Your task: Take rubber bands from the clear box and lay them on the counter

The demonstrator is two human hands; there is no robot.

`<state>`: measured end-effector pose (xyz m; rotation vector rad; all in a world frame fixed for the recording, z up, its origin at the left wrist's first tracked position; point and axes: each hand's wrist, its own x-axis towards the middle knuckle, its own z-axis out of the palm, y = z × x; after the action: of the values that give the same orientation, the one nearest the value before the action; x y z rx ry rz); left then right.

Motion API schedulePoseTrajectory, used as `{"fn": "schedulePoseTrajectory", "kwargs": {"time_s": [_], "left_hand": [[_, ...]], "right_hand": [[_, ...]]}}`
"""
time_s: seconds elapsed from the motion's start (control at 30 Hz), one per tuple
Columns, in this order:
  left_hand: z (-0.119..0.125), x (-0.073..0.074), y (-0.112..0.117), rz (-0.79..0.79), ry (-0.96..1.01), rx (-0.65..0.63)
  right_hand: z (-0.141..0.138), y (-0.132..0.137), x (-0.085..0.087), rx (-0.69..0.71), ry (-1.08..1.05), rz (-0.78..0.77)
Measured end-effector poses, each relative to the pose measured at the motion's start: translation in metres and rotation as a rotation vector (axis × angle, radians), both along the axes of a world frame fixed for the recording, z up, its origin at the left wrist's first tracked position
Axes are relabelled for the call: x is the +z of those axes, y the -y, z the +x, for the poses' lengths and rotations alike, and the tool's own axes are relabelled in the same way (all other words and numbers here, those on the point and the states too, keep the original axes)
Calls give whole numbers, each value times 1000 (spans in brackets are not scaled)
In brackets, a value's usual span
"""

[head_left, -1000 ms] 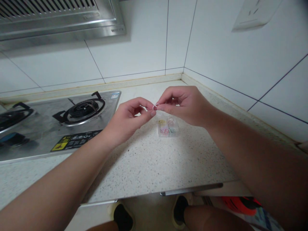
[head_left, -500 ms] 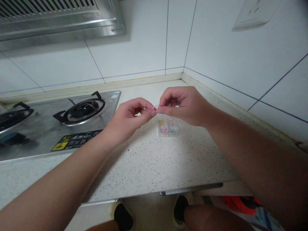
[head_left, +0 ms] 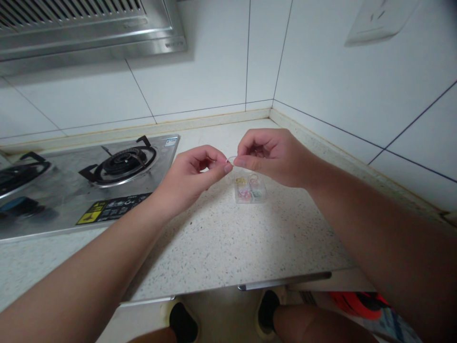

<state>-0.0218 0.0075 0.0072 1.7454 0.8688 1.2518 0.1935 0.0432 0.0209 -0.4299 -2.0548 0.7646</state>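
Note:
My left hand (head_left: 191,178) and my right hand (head_left: 273,156) meet fingertip to fingertip above a speckled countertop (head_left: 221,238). Both pinch a small thin ring or clip (head_left: 231,159) between thumb and forefinger; its exact kind is too small to make out. Just below the hands a small clear plastic box (head_left: 249,188) sits on the counter. Several coloured rings or clips, pink, yellow and green, lie in its compartments.
A steel gas hob (head_left: 82,181) with two burners lies to the left, and a range hood (head_left: 89,28) hangs above it. White tiled walls form a corner behind. A wall socket (head_left: 378,21) sits upper right. My feet and a red object (head_left: 357,305) show below the counter edge.
The hands have barely moved; the fingertips shifted slightly around the small piece held between them.

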Motion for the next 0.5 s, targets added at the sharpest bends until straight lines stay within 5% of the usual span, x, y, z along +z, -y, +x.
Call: {"fn": "schedulePoseTrajectory", "kwargs": {"time_s": [0.5], "left_hand": [[-1,1,1,-63,-23,-1]], "right_hand": [[2,4,2,-37,58,-5]]}}
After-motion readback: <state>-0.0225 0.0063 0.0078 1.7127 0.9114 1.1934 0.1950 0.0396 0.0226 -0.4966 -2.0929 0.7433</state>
